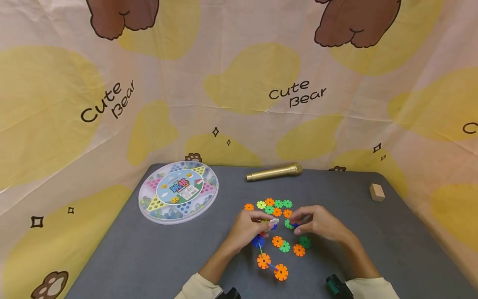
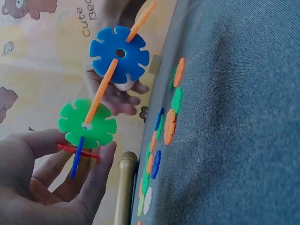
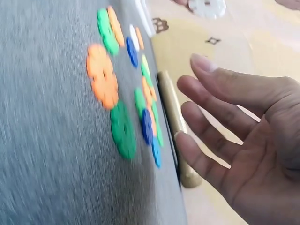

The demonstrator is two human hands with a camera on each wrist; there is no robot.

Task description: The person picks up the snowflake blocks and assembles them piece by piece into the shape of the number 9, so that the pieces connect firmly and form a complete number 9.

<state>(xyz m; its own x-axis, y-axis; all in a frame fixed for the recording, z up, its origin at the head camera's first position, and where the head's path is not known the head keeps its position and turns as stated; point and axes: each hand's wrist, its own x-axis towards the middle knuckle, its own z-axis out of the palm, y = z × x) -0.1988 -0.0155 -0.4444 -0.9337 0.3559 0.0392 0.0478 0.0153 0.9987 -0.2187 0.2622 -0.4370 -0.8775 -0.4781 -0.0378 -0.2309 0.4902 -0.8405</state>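
Note:
My left hand (image 1: 248, 228) grips one end of a chain of notched plastic discs and holds it up off the table. Near its fingertips are a white disc (image 1: 274, 221) and a red disc (image 2: 78, 151), seen edge-on. Down the chain come a blue disc (image 1: 258, 241), a green disc (image 2: 87, 123) and an orange disc (image 1: 263, 261); another orange disc (image 1: 281, 272) ends it. Over the loose discs hovers my right hand (image 1: 321, 224), fingers loosely bent and holding nothing in the right wrist view. Closest beneath it lies a loose green disc (image 1: 288, 224).
Several loose discs lie on the grey table (image 1: 179, 257), among them a dark green disc (image 1: 304, 242). Behind them is a gold microphone (image 1: 274, 172). A round Chinese checkers set (image 1: 143, 207) lies at the back left, a wooden block (image 1: 377, 192) at the right.

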